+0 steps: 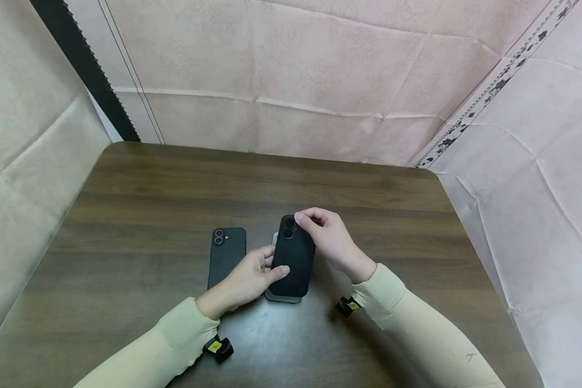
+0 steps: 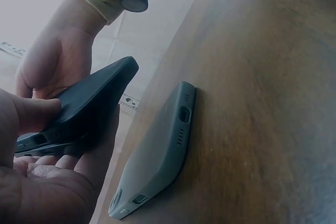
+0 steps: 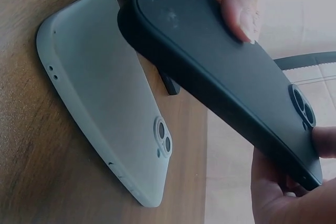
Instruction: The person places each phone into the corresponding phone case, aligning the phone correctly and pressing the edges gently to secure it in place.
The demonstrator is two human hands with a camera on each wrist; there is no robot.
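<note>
A black phone case (image 1: 295, 258) with a camera cutout is held raised and tilted between both hands. My left hand (image 1: 252, 277) grips its lower left side, thumb on the back and fingers beneath. At the upper right corner my right hand (image 1: 332, 237) pinches it, close to the camera cutout. Whether a phone sits inside I cannot tell. Beneath it a grey-green phone case (image 3: 100, 87) lies back up on the table, mostly covered in the head view. Left of both, a dark phone (image 1: 227, 253) with two lenses lies flat, partly behind my left hand.
The brown wooden table (image 1: 150, 205) extends on all sides of the cases. Pale cloth (image 1: 320, 75) hangs beyond its far edge, with more at both sides. Small black cameras (image 1: 218, 347) are strapped under both wrists.
</note>
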